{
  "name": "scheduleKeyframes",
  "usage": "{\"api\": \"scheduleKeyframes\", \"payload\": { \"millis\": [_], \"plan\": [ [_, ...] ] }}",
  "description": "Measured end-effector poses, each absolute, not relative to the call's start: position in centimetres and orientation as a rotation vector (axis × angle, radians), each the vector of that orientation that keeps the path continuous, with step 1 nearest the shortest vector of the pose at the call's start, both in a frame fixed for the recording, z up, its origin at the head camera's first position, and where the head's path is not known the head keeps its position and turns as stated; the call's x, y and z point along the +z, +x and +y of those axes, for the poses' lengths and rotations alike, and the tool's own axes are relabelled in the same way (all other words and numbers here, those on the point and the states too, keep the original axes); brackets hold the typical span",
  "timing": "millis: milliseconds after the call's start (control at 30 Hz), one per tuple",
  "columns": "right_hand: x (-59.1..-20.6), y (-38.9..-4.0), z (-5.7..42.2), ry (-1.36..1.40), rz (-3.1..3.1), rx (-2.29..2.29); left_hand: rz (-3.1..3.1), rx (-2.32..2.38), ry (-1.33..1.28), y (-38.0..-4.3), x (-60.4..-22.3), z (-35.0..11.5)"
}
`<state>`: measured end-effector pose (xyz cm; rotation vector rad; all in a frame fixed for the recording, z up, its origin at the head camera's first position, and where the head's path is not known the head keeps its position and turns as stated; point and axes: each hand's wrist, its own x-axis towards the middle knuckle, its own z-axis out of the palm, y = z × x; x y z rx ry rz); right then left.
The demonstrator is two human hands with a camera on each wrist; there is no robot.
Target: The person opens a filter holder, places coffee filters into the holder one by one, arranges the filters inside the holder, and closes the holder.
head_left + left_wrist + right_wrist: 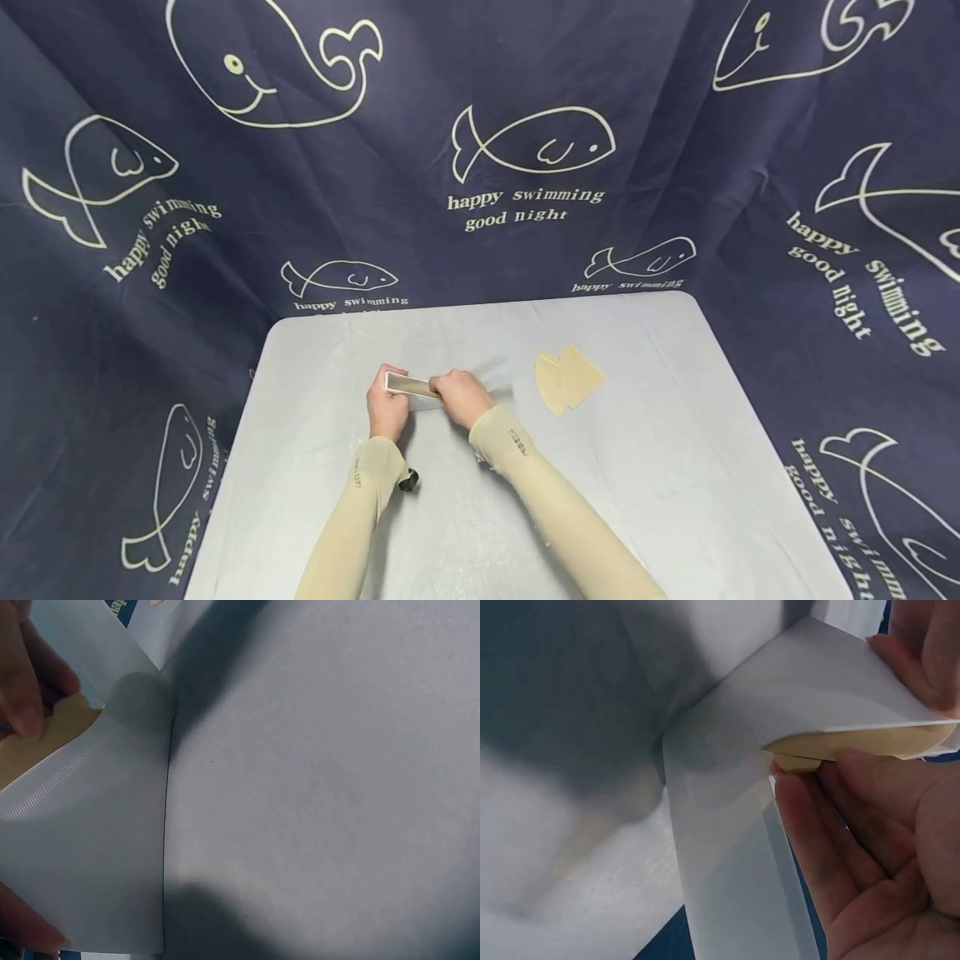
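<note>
A white box [424,402] with one narrow side open stands tilted above the table, gripped at its left end by my left hand [387,408]. Brown paper coffee filters [870,742] lie inside its opening, partly hidden by the walls. My right hand [463,398] pinches their edge at the mouth of the box, thumb and fingers on the paper. In the left wrist view the filter edge [45,746] shows beside the white wall [97,862]. A long pale flap [735,877] hangs from the box in the right wrist view.
On the table [660,467], right of the box, lie two brown paper filters [581,377], one overlapping the other. A dark blue curtain [525,267] with fish drawings surrounds the table's back and sides.
</note>
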<state>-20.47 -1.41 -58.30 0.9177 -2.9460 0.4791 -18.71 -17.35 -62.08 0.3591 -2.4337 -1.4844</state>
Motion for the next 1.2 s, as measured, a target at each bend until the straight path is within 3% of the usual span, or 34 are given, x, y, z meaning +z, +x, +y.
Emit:
{"api": "scheduleKeyframes", "payload": {
  "millis": [467, 767, 1000, 1200],
  "plan": [
    [-58.7, -19.6, -1.5, 0.964, -2.975, 0.377, -2.38, -1.517, 0.344, -18.5, -62.9, -17.0],
    [-54.8, -18.5, 0.1, 0.916, -2.907, 0.499, -2.364, -1.52, 0.32, -18.9, -62.8, -17.1],
    [-51.2, -18.9, 4.1, 0.872, -2.795, 0.683, -2.331, -1.502, 0.37, -19.0, -62.9, -17.2],
    [-50.5, -21.5, 10.8, 0.627, -2.75, 0.825, -2.336, -1.5, 0.362, -19.2, -62.1, -16.7]
  ]
}}
